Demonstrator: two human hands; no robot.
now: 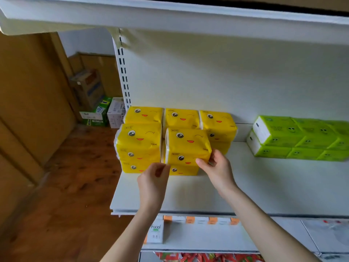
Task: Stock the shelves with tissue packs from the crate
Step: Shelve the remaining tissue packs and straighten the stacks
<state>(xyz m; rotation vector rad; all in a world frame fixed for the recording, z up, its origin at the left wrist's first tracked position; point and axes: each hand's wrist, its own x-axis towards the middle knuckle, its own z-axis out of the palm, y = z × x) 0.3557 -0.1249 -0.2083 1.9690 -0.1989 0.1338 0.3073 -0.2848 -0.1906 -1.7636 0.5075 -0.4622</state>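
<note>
Gripping a yellow tissue pack (187,146) with right hand (217,169), left hand (154,178) loosely curled, "Facial" box (155,233) below

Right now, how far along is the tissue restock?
Done: several stacks of yellow tissue packs stand at the shelf's left end, with green packs to the right. In hand: the left hand and right hand are squaring the front yellow stack. Left: bare shelf between the colours. The crate is out of view.
</note>
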